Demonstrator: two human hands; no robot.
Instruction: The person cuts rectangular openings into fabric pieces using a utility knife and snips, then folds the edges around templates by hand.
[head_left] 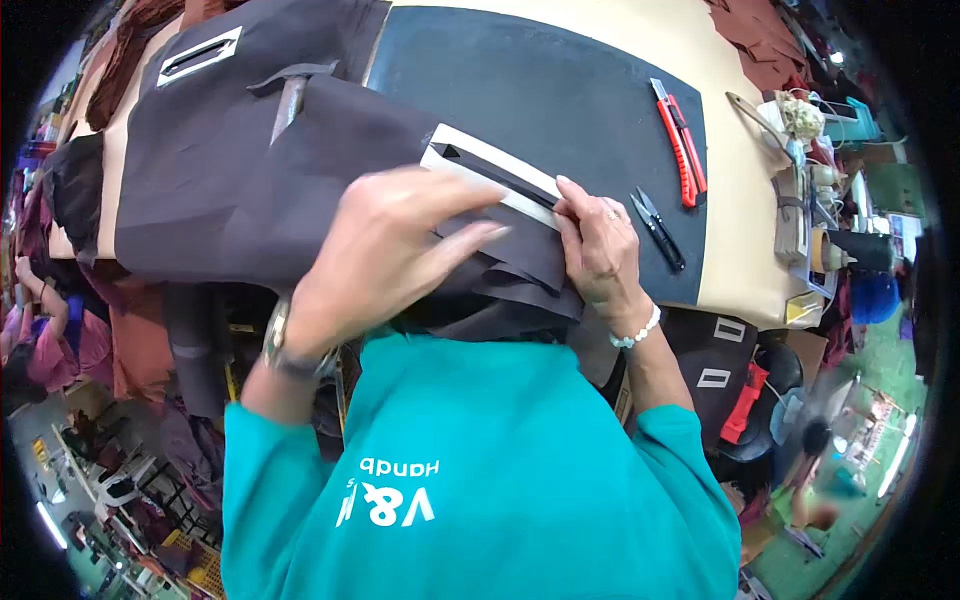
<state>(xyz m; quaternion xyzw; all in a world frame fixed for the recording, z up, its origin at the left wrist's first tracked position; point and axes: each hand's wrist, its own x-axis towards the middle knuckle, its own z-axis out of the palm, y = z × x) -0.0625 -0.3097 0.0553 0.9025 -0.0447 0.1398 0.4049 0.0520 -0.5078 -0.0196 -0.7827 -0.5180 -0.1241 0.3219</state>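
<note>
Dark brown fabric (220, 190) lies across the table's left and middle, its near part bunched at the front edge. A white strip with a dark slot (530, 173) sits on it, running diagonally. My right hand (600, 235) pinches the strip's right end between thumb and fingers. Over the strip's left part hovers my left hand (385, 240), slightly blurred, thumb and fingers apart with nothing visible between them. Farther left on the fabric is a second white frame with a dark slot (199, 57).
A dark cutting mat (600, 90) bears a red utility knife (681, 145) and small black snips (658, 230). Spools and tools stand at the table's right edge, near a blue-black thread cone (862, 251). Another person (70, 340) is at the far left.
</note>
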